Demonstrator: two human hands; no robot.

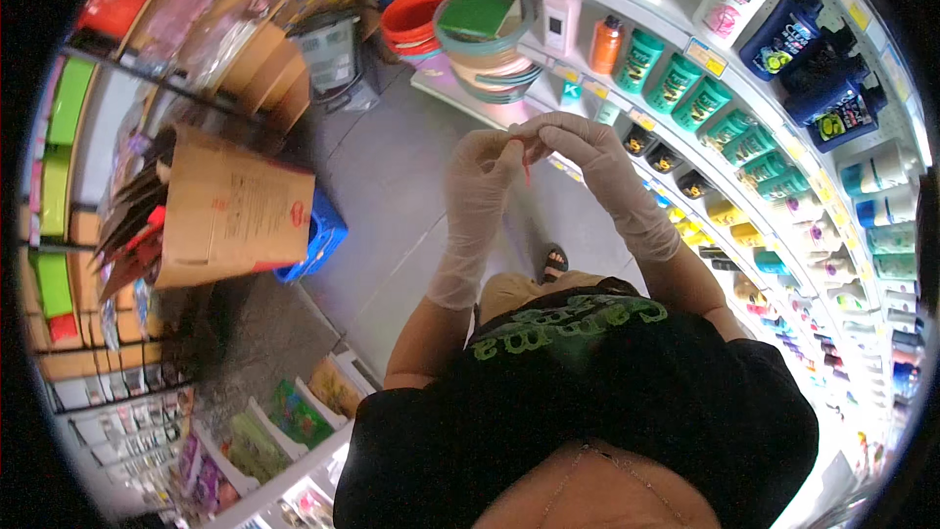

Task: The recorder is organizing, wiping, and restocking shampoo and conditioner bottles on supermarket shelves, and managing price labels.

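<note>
My left hand (488,162), in a whitish translucent glove, is raised over the aisle floor, its fingertips pinching a thin red strip (526,165) that hangs downward. Touching it from the other side is my right hand (580,139), gloved the same way, its fingers bent and meeting the left fingertips at the top of the strip. Whether the right fingers also grip the strip is hard to tell, as the fingers overlap there. What the strip is made of cannot be made out.
Shelves of shampoo bottles (639,62) curve along the right. Stacked plastic basins (488,51) and red buckets (415,18) stand ahead. On the left, a cardboard box (235,206) holding flattened cardboard rests by a blue crate (323,235). Lower left is a white display rack (286,474).
</note>
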